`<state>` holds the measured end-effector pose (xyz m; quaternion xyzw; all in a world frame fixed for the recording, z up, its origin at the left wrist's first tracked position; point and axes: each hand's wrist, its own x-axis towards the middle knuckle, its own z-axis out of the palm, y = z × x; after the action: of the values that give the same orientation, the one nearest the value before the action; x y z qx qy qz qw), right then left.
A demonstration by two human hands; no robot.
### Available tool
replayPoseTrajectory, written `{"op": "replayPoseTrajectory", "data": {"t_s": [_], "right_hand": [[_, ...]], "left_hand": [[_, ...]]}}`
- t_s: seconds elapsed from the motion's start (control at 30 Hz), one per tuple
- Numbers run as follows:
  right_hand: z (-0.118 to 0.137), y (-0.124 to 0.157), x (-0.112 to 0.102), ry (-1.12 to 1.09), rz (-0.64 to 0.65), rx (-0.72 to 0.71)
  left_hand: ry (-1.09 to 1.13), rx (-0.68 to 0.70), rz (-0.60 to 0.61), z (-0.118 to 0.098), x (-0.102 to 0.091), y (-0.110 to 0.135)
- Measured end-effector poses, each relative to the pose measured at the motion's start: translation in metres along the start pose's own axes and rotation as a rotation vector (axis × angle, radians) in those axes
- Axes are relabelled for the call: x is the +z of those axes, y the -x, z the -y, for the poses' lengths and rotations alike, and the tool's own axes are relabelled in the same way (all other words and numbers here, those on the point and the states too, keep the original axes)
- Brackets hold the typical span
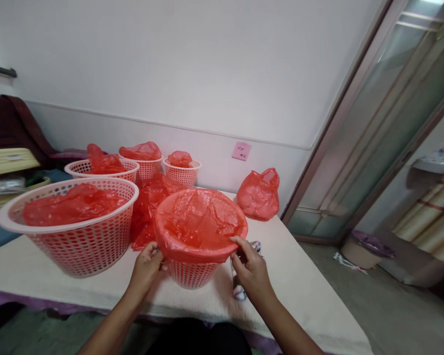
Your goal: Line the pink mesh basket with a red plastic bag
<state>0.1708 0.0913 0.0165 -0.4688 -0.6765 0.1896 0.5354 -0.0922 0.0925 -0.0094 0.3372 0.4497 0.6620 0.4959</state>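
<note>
A small pink perforated basket stands at the table's near edge, lined with a red plastic bag folded over its rim. My left hand pinches the bag's edge at the rim's left side. On the right side my right hand grips the same bag, thumb on the rim. Beneath my right hand lies a small white and blue thing, mostly hidden.
A large pink basket with a red bag stands to the left. Three smaller lined baskets sit at the back by the wall. Loose red bags lie on the white table. A glass door is at right.
</note>
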Motion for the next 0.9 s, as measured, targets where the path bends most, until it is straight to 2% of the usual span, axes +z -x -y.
{"op": "replayPoseTrajectory", "data": {"t_s": [0.1, 0.2, 0.3, 0.4, 0.5, 0.6, 0.73, 0.9], "right_hand": [[0.002, 0.007, -0.002, -0.022, 0.0, 0.006], [0.001, 0.017, -0.003, -0.146, -0.019, 0.061], [-0.005, 0.027, -0.005, -0.271, -0.04, 0.147], [-0.012, 0.033, -0.013, -0.327, -0.052, 0.241], [-0.016, 0.036, -0.026, -0.365, -0.069, 0.308], [-0.017, 0.039, -0.039, -0.379, -0.094, 0.353], [-0.029, 0.05, -0.049, -0.387, -0.087, 0.388], [-0.047, 0.067, -0.051, -0.368, -0.104, 0.415]], "left_hand": [[0.084, -0.04, -0.044, 0.0, -0.012, 0.001], [0.17, -0.071, -0.055, -0.012, -0.017, -0.001], [0.216, -0.069, 0.039, -0.026, -0.008, 0.005], [0.249, -0.069, 0.13, -0.032, 0.01, 0.023], [0.276, -0.116, 0.162, -0.027, 0.026, 0.044], [0.295, -0.164, 0.204, -0.016, 0.033, 0.056], [0.248, -0.221, 0.219, 0.0, 0.028, 0.058], [0.172, -0.249, 0.236, 0.013, 0.016, 0.062]]}}
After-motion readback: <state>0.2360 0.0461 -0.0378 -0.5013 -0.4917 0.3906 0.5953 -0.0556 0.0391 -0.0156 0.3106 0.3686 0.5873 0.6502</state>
